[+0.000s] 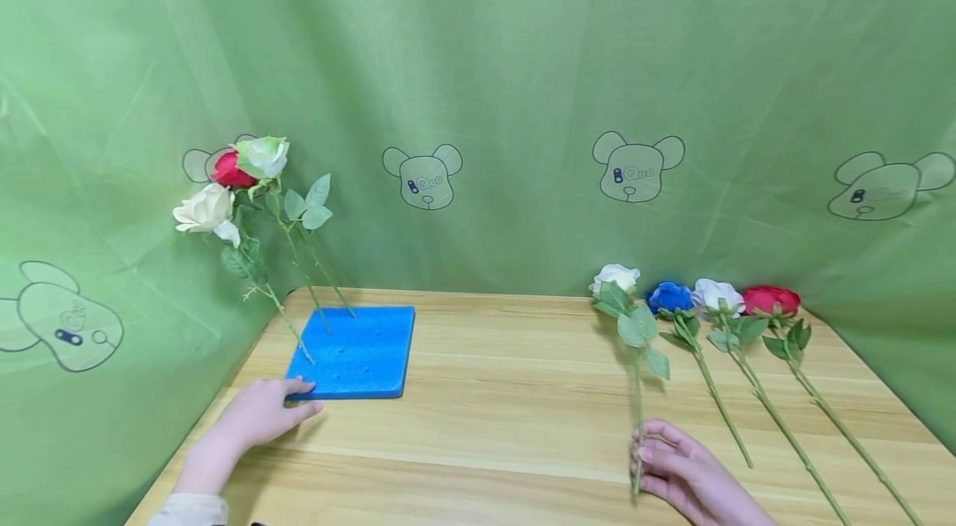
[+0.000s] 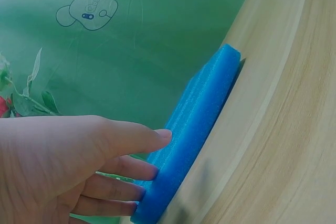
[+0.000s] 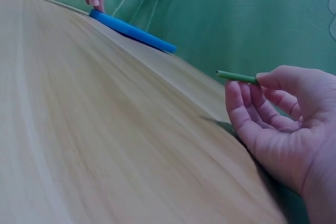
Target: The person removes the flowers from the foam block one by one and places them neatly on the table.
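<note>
At the table's left, my left hand (image 1: 257, 412) rests against the near-left corner of a blue foam board (image 1: 366, 372), its fingers fairly straight. In the left wrist view the fingertips touch the foam's edge. Three roses stand in the board, leaning left: a cream rose (image 1: 205, 209), a red rose (image 1: 230, 170) and a greenish-white rose (image 1: 264, 156). My right hand (image 1: 685, 472) pinches a white rose (image 1: 618, 277) low on its stem between thumb and fingers. The cut end of that stem (image 3: 236, 76) sticks out past the thumb in the right wrist view.
Right of the held flower lie a blue rose (image 1: 670, 296), a pale lilac-white rose (image 1: 719, 296) and a red rose (image 1: 771, 299), stems toward me. Small holes dot the foam. A green curtain (image 1: 508, 78) surrounds the wooden table (image 1: 508, 393) at the back and sides.
</note>
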{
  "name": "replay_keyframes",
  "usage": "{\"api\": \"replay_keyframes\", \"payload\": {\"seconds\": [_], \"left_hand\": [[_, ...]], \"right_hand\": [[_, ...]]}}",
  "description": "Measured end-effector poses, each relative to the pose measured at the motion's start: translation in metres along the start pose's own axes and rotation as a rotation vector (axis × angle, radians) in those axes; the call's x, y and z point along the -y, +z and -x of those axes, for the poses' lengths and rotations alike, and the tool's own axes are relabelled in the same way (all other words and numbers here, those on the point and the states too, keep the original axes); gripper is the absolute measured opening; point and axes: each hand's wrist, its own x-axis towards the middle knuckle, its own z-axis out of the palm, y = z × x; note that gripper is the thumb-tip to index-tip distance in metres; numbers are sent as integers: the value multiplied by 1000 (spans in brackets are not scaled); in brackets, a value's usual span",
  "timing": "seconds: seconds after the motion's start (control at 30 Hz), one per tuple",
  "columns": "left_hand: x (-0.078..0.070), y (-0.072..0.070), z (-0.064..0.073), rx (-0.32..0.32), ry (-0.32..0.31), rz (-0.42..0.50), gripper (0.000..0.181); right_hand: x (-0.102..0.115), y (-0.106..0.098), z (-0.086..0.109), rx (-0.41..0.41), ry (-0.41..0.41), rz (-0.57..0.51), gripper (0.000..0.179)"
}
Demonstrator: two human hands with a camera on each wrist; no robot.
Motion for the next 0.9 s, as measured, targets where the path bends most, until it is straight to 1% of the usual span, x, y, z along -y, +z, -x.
{"api": "replay_keyframes", "payload": {"seconds": [0.1,0.2,0.33,0.43,0.57,0.63,0.73,0.8,0.87,0.9], "left_hand": [[0,0,0,0,-4,2,55],[1,1,0,-6,-4,2,54],[2,1,1,-6,-1,-4,53],[1,2,1,-7,2,-6,53],[1,3,0,-12,4,-8,52],[1,2,1,-12,2,-8,52],[0,2,1,-8,-1,-8,52],[0,1,0,-6,1,-10,53],[0,1,0,-3,3,-13,54],[1,2,0,-4,4,-13,54]], "right_hand": [[1,-3,4,1,4,-10,34],[2,-4,8,7,-6,-42,36],[2,-7,11,38,-21,-99,40],[4,-8,12,49,-17,-111,41],[8,-12,16,48,11,-119,42],[11,-14,18,20,35,-114,41],[15,-19,21,23,60,-119,43],[19,-22,24,14,70,-101,42],[22,-25,27,26,71,-87,43],[23,-27,28,15,72,-76,42]]}}
